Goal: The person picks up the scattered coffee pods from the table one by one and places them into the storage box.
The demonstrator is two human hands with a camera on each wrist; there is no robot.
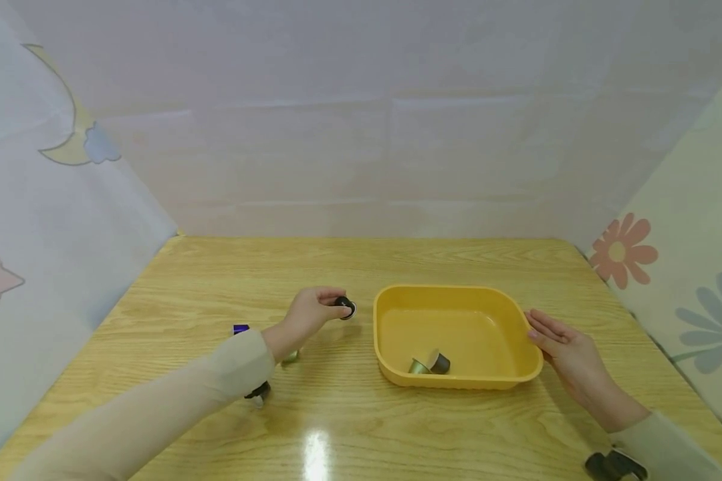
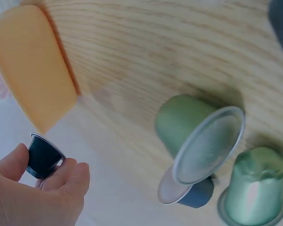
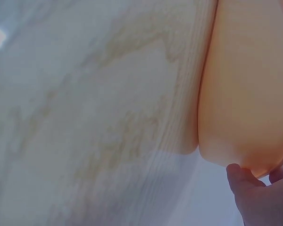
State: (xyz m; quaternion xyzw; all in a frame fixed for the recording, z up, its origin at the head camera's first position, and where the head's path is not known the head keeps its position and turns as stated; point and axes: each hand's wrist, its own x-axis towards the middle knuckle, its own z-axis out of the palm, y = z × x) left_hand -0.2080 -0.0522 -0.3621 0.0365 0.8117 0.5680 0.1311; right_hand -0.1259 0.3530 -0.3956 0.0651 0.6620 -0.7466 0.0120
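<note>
My left hand (image 1: 313, 310) pinches a black coffee capsule (image 1: 345, 308) between thumb and fingers, held left of the yellow basin (image 1: 457, 384). In the left wrist view the capsule (image 2: 43, 157) shows its pale rim turned upward. My right hand (image 1: 571, 357) lies along the basin's right end, fingers fairly straight, thumb against the outside wall below the rim, as the right wrist view shows. Inside the basin, near its front wall, a green capsule (image 1: 418, 367) and a dark capsule (image 1: 440, 363) lie side by side.
Behind the left forearm lie a purple-blue capsule (image 1: 240, 329) and a green capsule (image 1: 291, 357). The left wrist view shows two green capsules, one tipped (image 2: 186, 122) and one on its rim (image 2: 257, 188), plus a blue capsule (image 2: 198, 194). Printed cloth walls border the wooden table (image 1: 337, 427).
</note>
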